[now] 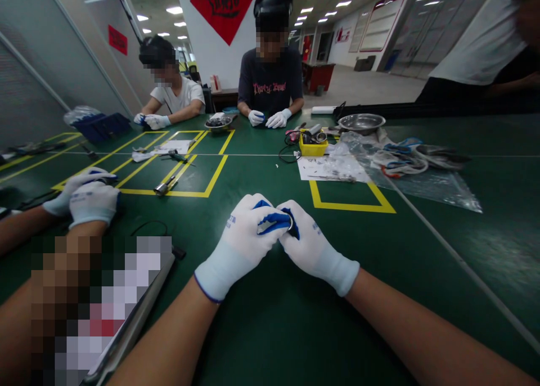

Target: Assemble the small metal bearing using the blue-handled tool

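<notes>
Both my hands wear white gloves with blue palms and meet above the green table (261, 341). Between their fingers is a small round part (291, 223) with a shiny metal rim, mostly hidden by the gloves. My left hand (247, 237) is closed on its left side, thumb and fingers pressed together. My right hand (310, 242) curls round its right side. Beyond them, a white paper sheet (310, 169) with small thin pieces lies partly over a yellow tape outline (354, 207).
A yellow bin (313, 147) of parts, a metal bowl (361, 122) and a plastic bag (442, 186) with gloves stand at the back right. A metal cylinder (165, 186) lies left. A co-worker's gloved hands (93, 203) work at far left; two people sit opposite.
</notes>
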`<state>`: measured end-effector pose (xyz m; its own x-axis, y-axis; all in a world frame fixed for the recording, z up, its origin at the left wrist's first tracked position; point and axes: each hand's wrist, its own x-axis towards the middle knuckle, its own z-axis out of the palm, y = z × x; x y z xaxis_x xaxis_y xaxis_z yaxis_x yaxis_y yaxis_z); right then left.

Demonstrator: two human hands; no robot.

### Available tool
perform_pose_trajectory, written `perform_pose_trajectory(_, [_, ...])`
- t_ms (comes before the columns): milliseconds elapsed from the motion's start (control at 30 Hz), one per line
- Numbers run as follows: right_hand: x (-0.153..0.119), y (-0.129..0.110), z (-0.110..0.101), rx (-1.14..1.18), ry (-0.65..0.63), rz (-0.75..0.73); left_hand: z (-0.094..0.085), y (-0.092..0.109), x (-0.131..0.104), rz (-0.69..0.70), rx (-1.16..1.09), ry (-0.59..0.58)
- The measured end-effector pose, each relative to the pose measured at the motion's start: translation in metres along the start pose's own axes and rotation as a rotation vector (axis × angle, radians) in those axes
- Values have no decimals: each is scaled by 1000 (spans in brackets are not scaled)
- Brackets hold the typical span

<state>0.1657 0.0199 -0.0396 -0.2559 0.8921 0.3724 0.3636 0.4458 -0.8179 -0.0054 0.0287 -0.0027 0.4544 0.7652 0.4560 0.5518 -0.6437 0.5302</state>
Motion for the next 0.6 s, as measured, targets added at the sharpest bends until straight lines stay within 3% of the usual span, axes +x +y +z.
perform_pose_trajectory(400, [0, -2, 1, 26, -84, 8, -8, 2, 3, -28, -3, -135])
perform_pose_trajectory(600, [1, 0, 3, -46, -48, 65, -1, 10, 5, -188, 65, -83])
